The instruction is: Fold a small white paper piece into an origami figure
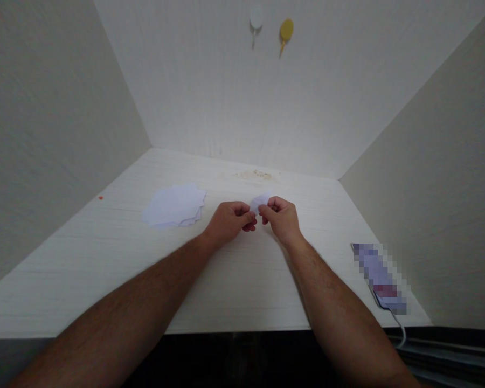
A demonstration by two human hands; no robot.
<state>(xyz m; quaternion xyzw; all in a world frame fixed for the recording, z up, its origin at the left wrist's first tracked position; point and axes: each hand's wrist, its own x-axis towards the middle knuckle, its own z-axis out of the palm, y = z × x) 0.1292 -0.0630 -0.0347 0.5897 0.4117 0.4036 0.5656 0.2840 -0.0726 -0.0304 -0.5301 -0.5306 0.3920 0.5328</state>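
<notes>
A small piece of white paper (260,202), which looks folded, is held between my two hands above the middle of the table. My left hand (232,221) pinches its lower left edge between thumb and fingers. On the other side, my right hand (282,216) grips the right edge, thumb in front and fingers curled behind. Part of the paper is covered by my fingers. To the left of my left hand lies a loose stack of white paper sheets (175,206), their corners fanned out unevenly.
A phone-like device (375,277), blurred out, lies by the right wall with a white cable (401,328) hanging over the table's front edge. Walls enclose the table (242,291) at left, back and right. A white hook (256,19) and a yellow hook (286,30) are on the back wall.
</notes>
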